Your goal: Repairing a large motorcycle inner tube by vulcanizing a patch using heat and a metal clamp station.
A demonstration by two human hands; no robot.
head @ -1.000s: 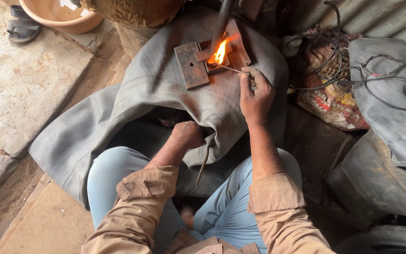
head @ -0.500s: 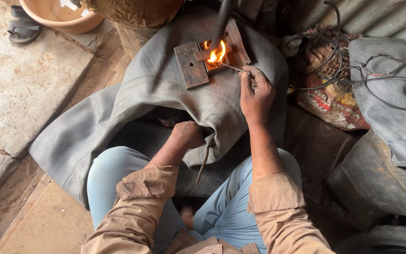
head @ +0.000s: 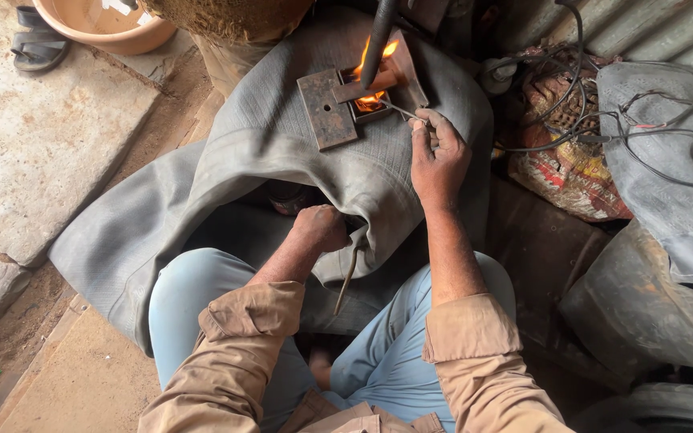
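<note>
A large grey rubber inner tube (head: 226, 168) lies draped over a stand in front of my knees. On top of it sits a rusty metal plate (head: 326, 108) with a small orange fire (head: 370, 100) burning in its recess, under a dark vertical rod (head: 378, 36). My right hand (head: 437, 156) rests on the tube beside the plate and pinches a thin metal wire (head: 399, 108) whose tip reaches into the flame. My left hand (head: 320, 227) is closed on a thin metal rod (head: 348, 277) that points down, at the tube's near edge.
A tan plastic basin (head: 102, 24) and a sandal (head: 38, 44) sit at the top left on a stone slab (head: 34, 136). A patterned sack (head: 571, 168) with tangled black cables (head: 603, 120), more grey rubber (head: 667, 176) and a tyre (head: 667, 409) crowd the right side.
The flame has shrunk and shifted from flaring wide to burning low in the plate's recess. Both hands stay where they were.
</note>
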